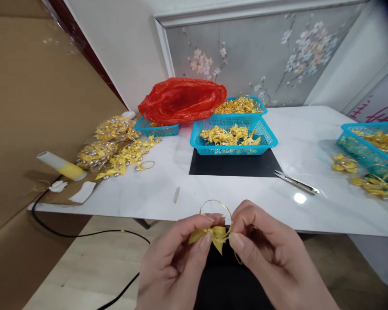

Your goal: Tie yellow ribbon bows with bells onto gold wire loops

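Observation:
At the table's near edge, my left hand (177, 254) pinches a yellow ribbon bow (218, 234) between thumb and fingers. A thin gold cord (228, 209) loops up above the bow. My right hand (271, 249) is closed beside it, thumb and forefinger pinching the cord where it meets the bow's right side. A short piece of cord hangs below the right thumb. The other fingers of both hands are curled, and the bow's knot is partly hidden by the left thumb.
Blue baskets (234, 150) of yellow bows stand ahead and at the right. A red plastic bag (181, 101) covers one. Silver scissors or snips (297, 183) lie near a black sheet (233, 165). Bows with silver beads (123, 159) are piled left, near a ribbon roll (63, 166).

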### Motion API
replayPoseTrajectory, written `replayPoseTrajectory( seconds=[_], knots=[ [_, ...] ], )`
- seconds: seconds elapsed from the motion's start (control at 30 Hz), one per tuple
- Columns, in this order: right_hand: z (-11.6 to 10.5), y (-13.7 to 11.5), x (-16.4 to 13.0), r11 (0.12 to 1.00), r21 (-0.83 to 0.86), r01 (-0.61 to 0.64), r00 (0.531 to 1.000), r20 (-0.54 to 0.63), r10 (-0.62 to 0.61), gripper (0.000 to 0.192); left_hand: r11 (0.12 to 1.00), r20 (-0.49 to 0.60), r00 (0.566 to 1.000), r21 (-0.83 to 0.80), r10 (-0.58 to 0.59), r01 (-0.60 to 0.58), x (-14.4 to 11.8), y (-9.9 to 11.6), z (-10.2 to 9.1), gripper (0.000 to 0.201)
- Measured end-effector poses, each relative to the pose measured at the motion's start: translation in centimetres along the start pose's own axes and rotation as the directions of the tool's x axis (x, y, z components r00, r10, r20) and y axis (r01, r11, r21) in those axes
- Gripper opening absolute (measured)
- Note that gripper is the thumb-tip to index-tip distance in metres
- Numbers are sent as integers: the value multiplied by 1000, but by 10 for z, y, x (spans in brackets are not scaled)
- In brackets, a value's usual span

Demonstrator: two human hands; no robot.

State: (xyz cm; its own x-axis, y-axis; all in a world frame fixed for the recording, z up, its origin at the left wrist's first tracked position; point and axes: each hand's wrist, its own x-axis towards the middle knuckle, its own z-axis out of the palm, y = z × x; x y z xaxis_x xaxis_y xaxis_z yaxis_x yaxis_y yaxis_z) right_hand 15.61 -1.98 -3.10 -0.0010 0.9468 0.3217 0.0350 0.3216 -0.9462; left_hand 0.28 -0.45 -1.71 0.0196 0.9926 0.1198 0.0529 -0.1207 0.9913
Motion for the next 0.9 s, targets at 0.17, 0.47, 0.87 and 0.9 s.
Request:
replayPoseTrajectory(
  seconds=[0.17, 0.47, 0.87, 0.9],
  knots=[
    [8, 7, -3, 933, -291, 213, 964, -94, -250, 15, 991, 108, 987, 47, 117, -123, 5, -7, -7, 24],
    [11, 7, -5, 870, -418, 263, 940, -91, -328, 15, 974, 225, 960, 116, 167, -196, 5, -9, -13, 30],
    [9, 8, -8, 774, -534, 341, 922, 28, -387, 23, 988, 141, 982, 77, 123, -134, 5, -11, -13, 28],
    [9, 9, -9, 777, -541, 322, 928, 20, -372, 24, 987, 129, 983, 75, 129, -139, 5, -11, -13, 28]
  ],
)
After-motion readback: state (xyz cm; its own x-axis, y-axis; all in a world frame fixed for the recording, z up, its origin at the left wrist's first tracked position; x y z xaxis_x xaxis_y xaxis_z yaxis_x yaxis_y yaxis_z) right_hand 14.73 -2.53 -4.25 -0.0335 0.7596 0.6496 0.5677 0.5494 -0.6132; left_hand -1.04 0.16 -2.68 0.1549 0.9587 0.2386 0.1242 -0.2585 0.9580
